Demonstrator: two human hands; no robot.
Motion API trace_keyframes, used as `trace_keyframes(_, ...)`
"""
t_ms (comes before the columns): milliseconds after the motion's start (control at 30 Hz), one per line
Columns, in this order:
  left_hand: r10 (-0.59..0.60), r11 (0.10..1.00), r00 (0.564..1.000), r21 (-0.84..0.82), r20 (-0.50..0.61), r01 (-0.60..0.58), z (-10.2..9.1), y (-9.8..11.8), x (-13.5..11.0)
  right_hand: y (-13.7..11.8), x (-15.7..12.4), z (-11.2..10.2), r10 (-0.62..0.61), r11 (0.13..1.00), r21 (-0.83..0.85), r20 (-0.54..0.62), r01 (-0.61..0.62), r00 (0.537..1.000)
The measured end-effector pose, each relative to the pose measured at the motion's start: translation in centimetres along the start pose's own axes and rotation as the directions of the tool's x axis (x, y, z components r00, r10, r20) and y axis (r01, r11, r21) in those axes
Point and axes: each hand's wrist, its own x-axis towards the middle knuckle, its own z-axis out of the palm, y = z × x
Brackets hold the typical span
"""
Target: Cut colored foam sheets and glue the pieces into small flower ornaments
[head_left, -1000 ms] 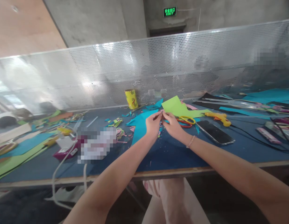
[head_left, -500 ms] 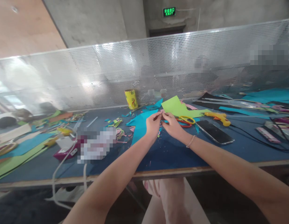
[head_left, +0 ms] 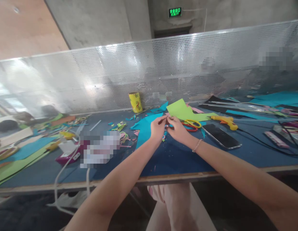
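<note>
Tabletop (head_left: 177,160) inspected left to right. At far left, loose sheets of green and teal paper (head_left: 19,158), overlapping, with a white cable (head_left: 67,162) looping off the near edge. Further in, paper offcuts (head_left: 120,126) in lime, pink and teal, scattered near a yellow tin (head_left: 135,102) upright against the perforated metal screen (head_left: 149,67).

Evidence of cutting already carried out: plentiful offcuts, fine crumbs of paper just below the hands, a teal sheet (head_left: 144,128) with angular, trimmed edges beside the left wrist. Larger stock not yet cut up: a lime-green sheet (head_left: 180,110) lying flat behind the hands.

Left hand (head_left: 157,129) raised just above the tabletop, grip narrow, thumb and forefinger pinched on a small piece (head_left: 167,120) at centre. Too small to identify; colour and shape not legible. Right hand (head_left: 179,131) opposite, meeting the left at the same point, grip likewise closed to a narrow pinch on the small piece, remaining fingers curled, thin bracelet (head_left: 197,146) on the wrist. Small piece held between both hands, clear of the surface, in front of the lime-green sheet.

Right of the hands: scissors (head_left: 192,124) with yellow and red handles, set down, touched by neither hand. Then a phone (head_left: 221,136) face up, a yellow glue gun (head_left: 224,120) with black cord (head_left: 271,145) trailing right, and further teal sheets (head_left: 276,98) at far right.
</note>
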Motion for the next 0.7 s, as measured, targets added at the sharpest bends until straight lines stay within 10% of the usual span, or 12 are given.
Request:
trace_keyframes(467, -0.099, 0.992, 0.995, -0.080, 0.014, 0.100, -0.1, -0.1, 0.5, 0.3, 0.2, -0.5, 0.107, 0.985, 0.138, 0.004, -0.107, 0.994)
trace_keyframes(700, -0.285, 0.904, 0.954, -0.303, 0.095, 0.300, 0.0, 1.3, 0.0, 1.2, 0.8, -1.4, 0.352, 0.787, 0.530, 0.033, -0.315, 0.935)
